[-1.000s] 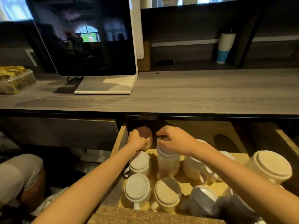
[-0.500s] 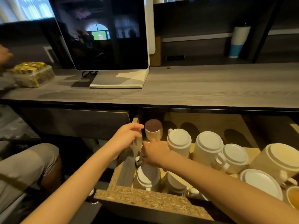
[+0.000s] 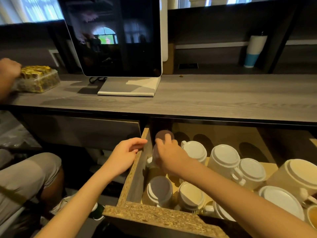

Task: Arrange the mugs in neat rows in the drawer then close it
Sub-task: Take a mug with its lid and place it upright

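left hand (image 3: 126,155): fingers loose and spread, tips at the drawer's left wall
drawer (image 3: 135,170): pulled open under the counter, raw chipboard edges
right hand (image 3: 169,156): curled round a blurred pale mug (image 3: 153,152), back left corner
mugs (image 3: 224,157): white and cream, upside down in the drawer, rows uneven

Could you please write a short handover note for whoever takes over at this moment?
Left hand: open, at the drawer's left wall.
Right hand: inside, apparently gripping a blurred mug near the back left.
Mugs: mostly upside down in the open drawer; left ones roughly lined up, right ones scattered.
To do: finish rows, close drawer.
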